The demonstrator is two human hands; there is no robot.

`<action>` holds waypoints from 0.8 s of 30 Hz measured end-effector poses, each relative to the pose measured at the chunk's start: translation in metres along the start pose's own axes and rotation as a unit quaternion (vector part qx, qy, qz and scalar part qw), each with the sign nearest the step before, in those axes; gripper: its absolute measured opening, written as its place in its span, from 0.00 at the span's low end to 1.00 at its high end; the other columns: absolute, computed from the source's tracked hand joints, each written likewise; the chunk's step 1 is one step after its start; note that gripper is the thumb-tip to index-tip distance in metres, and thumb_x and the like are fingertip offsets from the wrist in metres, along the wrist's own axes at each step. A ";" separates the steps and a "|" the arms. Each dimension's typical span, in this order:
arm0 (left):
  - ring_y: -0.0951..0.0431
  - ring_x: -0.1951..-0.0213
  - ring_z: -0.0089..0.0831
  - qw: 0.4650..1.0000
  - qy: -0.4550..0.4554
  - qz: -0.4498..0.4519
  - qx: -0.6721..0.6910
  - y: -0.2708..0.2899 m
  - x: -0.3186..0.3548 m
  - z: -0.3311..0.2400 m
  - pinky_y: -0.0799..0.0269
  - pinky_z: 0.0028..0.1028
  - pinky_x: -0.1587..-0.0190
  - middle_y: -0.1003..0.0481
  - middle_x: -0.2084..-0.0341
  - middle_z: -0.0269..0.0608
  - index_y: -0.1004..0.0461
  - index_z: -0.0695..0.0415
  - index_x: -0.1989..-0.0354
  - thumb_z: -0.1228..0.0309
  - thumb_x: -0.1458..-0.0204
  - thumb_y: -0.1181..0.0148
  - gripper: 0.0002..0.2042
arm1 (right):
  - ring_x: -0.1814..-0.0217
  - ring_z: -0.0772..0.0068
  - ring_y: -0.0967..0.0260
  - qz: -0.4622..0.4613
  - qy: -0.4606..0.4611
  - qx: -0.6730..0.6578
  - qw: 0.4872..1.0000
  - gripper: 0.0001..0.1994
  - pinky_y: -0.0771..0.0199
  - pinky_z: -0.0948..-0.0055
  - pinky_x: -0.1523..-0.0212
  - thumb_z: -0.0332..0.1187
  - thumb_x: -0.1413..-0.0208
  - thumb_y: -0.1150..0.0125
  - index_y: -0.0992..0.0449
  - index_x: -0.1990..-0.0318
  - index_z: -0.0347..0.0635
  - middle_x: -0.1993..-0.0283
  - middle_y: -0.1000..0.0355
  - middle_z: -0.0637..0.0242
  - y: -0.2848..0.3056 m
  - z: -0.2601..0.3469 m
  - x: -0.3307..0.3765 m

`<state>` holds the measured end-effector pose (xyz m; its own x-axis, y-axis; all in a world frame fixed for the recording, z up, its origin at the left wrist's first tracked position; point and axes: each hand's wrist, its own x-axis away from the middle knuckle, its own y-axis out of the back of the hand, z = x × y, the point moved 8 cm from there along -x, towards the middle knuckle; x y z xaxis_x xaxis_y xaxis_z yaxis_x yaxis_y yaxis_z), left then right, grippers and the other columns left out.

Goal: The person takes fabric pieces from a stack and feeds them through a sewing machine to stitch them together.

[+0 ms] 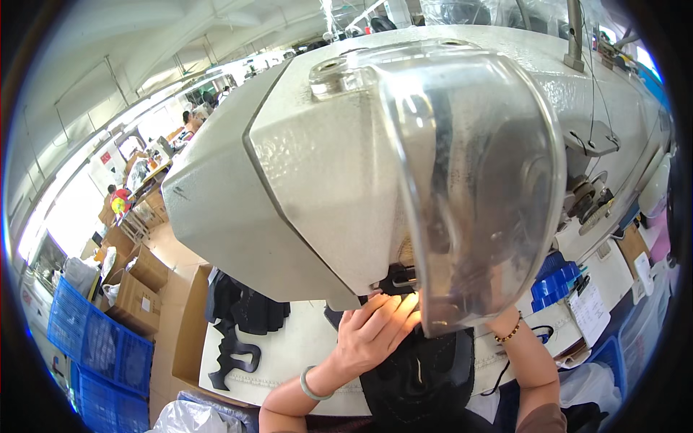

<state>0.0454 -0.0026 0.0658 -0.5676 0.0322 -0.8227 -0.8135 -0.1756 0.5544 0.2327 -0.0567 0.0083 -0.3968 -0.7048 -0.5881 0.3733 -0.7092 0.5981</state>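
A large white sewing machine head (317, 173) with a clear plastic guard (476, 180) fills most of the view. Under it, my left hand (372, 328) rests with fingers pressed on a black fabric piece (422, 375) close to the needle area. My left wrist wears a pale bangle. My right hand is hidden behind the guard; only its forearm (530, 353) with a bead bracelet shows. The needle itself is hidden by the machine.
Black cut pieces (242, 317) lie on the white table (289, 353) at the left. Blue bobbins or spools (552, 285) and a paper sheet (592, 310) sit at the right. Cardboard boxes (137, 289) and blue crates (94, 346) stand on the floor left.
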 end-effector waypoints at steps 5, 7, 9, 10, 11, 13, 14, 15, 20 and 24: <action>0.27 0.64 0.26 1.000 0.028 0.005 -0.011 0.004 0.004 0.004 0.39 0.26 0.70 0.29 0.68 0.30 0.21 0.53 0.69 0.70 0.63 0.32 0.10 | 0.52 0.49 0.34 -0.080 0.038 -0.098 0.991 0.10 0.34 0.58 0.52 0.27 0.56 0.41 0.27 0.63 0.40 0.54 0.31 0.53 0.002 -0.011 0.005; 0.27 0.64 0.30 0.999 0.022 0.030 -0.008 0.006 0.014 0.008 0.38 0.28 0.68 0.28 0.67 0.34 0.23 0.56 0.70 0.72 0.63 0.34 0.10 | 0.54 0.51 0.34 -0.037 0.036 -0.123 0.991 0.09 0.34 0.58 0.53 0.26 0.56 0.41 0.28 0.65 0.40 0.55 0.31 0.54 -0.018 -0.042 0.011; 0.27 0.63 0.34 0.998 0.022 0.053 -0.007 0.005 0.013 0.011 0.38 0.30 0.66 0.27 0.65 0.39 0.25 0.59 0.71 0.74 0.63 0.35 0.09 | 0.55 0.52 0.33 0.010 0.038 -0.148 0.988 0.08 0.33 0.59 0.54 0.25 0.57 0.41 0.28 0.66 0.39 0.56 0.31 0.54 -0.022 -0.032 0.003; 0.27 0.62 0.34 0.999 0.005 0.021 0.041 0.009 -0.005 0.005 0.38 0.30 0.66 0.27 0.65 0.40 0.25 0.59 0.71 0.75 0.64 0.36 0.09 | 0.55 0.53 0.33 -0.018 0.144 0.000 0.989 0.08 0.33 0.59 0.55 0.24 0.58 0.41 0.29 0.67 0.39 0.56 0.31 0.54 0.025 0.029 -0.005; 0.27 0.62 0.34 0.998 -0.002 -0.001 0.070 0.011 -0.013 0.002 0.38 0.30 0.66 0.28 0.66 0.40 0.25 0.59 0.72 0.77 0.65 0.37 0.09 | 0.55 0.54 0.33 -0.036 0.254 0.128 0.958 0.07 0.33 0.60 0.55 0.24 0.59 0.41 0.29 0.68 0.39 0.56 0.31 0.54 0.038 0.065 -0.006; 0.27 0.62 0.34 0.999 0.006 0.030 0.036 0.006 -0.003 0.005 0.38 0.31 0.67 0.28 0.67 0.39 0.26 0.59 0.74 0.78 0.67 0.38 0.09 | 0.56 0.53 0.33 -0.013 0.171 0.024 0.985 0.08 0.33 0.60 0.56 0.23 0.59 0.41 0.29 0.68 0.39 0.57 0.31 0.55 0.027 0.033 -0.004; 0.27 0.63 0.34 0.998 -0.033 0.046 -0.016 -0.001 0.006 0.005 0.38 0.31 0.67 0.28 0.67 0.40 0.26 0.60 0.74 0.78 0.67 0.38 0.09 | 0.56 0.53 0.33 0.012 0.085 -0.078 0.993 0.08 0.32 0.59 0.57 0.23 0.60 0.41 0.29 0.68 0.38 0.58 0.30 0.55 0.020 0.011 -0.002; 0.27 0.63 0.35 0.993 -0.072 0.060 -0.069 -0.004 0.009 0.001 0.37 0.32 0.67 0.28 0.67 0.40 0.26 0.60 0.74 0.78 0.68 0.38 0.09 | 0.56 0.53 0.33 0.010 0.087 -0.078 0.993 0.08 0.32 0.59 0.57 0.23 0.60 0.41 0.29 0.68 0.38 0.58 0.30 0.55 0.021 0.007 0.003; 0.27 0.64 0.36 0.998 -0.054 0.014 -0.004 0.008 0.000 0.002 0.36 0.32 0.69 0.29 0.67 0.41 0.26 0.59 0.74 0.78 0.67 0.37 0.09 | 0.59 0.64 0.28 0.162 -0.081 -0.037 0.983 0.22 0.31 0.68 0.54 0.42 0.62 0.30 0.26 0.58 0.42 0.62 0.26 0.63 -0.013 -0.042 0.024; 0.26 0.66 0.37 0.999 -0.027 -0.034 0.006 0.004 0.013 0.013 0.34 0.33 0.71 0.29 0.68 0.42 0.27 0.56 0.71 0.77 0.66 0.38 0.10 | 0.70 0.59 0.29 0.164 0.184 -0.100 0.964 0.11 0.30 0.65 0.68 0.36 0.58 0.35 0.27 0.73 0.37 0.71 0.29 0.61 0.014 0.046 0.022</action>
<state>0.0333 0.0100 0.0587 -0.5167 0.0964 -0.8507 -0.8517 -0.1592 0.4993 0.1908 -0.0812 0.0289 0.0802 -0.8245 -0.5601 0.5965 -0.4105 0.6897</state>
